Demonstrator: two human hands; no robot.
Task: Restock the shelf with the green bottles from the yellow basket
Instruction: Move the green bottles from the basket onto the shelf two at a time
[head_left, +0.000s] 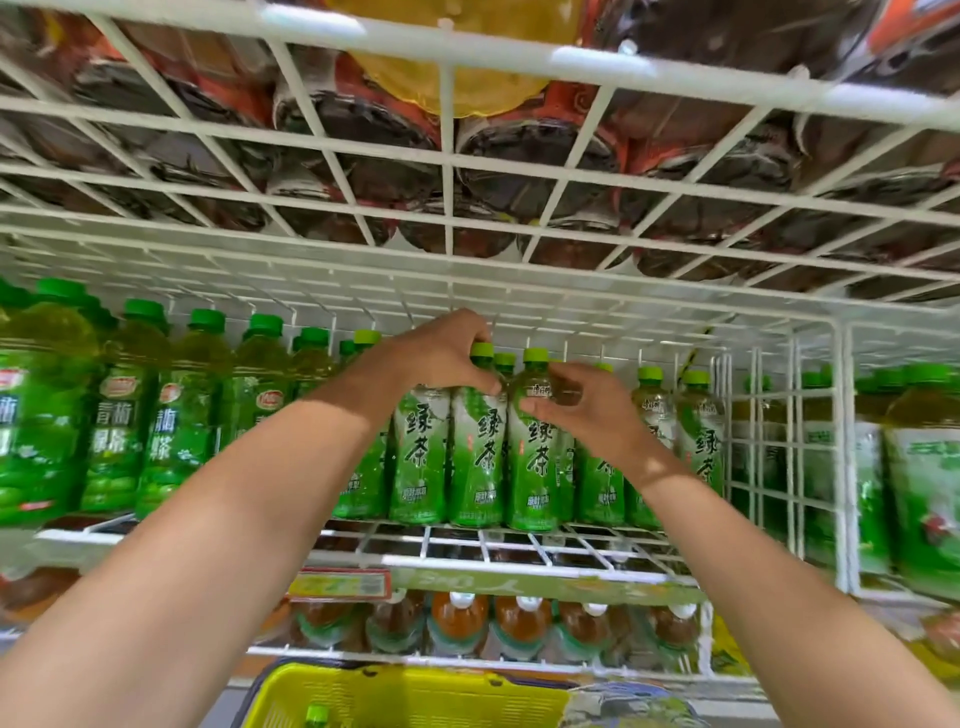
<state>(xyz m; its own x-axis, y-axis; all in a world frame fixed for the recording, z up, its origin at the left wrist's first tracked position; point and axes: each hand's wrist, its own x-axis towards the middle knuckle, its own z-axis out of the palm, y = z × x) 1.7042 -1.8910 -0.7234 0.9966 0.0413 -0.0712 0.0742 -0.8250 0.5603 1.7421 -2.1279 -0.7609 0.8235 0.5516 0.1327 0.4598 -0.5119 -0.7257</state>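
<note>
Several green tea bottles stand in rows on the white wire shelf (467, 558) at chest height. My left hand (441, 353) is closed over the cap and neck of one green bottle (478, 447) in the front row. My right hand (582, 410) rests against the shoulder of the neighbouring green bottle (535, 467), fingers curled on it. The yellow basket (405, 696) sits low at the bottom edge, with one green bottle cap (317, 714) showing inside it.
A wire shelf (447, 171) close overhead carries dark bottles. To the left stand other green-labelled bottles (114, 415); a wire divider (841, 457) closes the right side. Orange-brown drinks (462, 623) fill the shelf below, behind a price tag strip (337, 584).
</note>
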